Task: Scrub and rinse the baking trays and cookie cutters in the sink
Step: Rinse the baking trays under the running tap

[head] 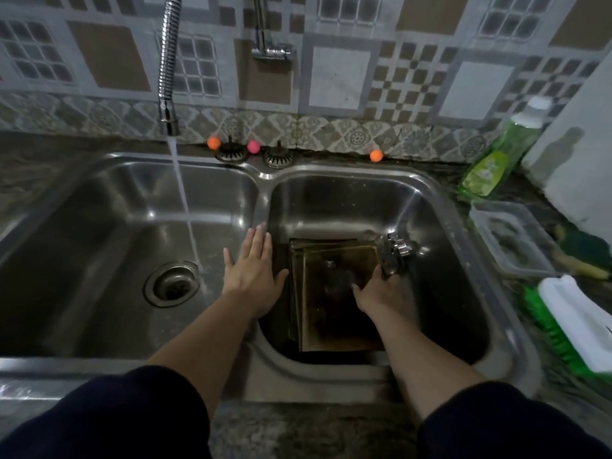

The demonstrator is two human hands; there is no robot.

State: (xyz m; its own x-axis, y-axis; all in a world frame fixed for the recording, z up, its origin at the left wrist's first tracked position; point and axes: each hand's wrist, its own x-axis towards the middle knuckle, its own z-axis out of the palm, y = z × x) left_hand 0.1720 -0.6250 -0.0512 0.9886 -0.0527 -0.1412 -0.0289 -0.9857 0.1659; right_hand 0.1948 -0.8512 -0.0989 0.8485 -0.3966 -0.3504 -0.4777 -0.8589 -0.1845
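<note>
While water runs from the tap (169, 122) into the left basin (109, 233), our left hand (252, 271) lies flat and released on the divider. Trays (334, 293) sit stacked in the right basin, long axis running away from us; we judge them stiff, slippery, best gripped by an edge. Right hand (384, 293) grasps metal cutters (394, 251).

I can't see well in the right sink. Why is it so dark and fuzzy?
In the head view the room light is dim, so the trays sit in shadow; the right hand and the shiny cutters it holds are blurred, glare streaks the sink, and the wide lens bends the edges.
</note>
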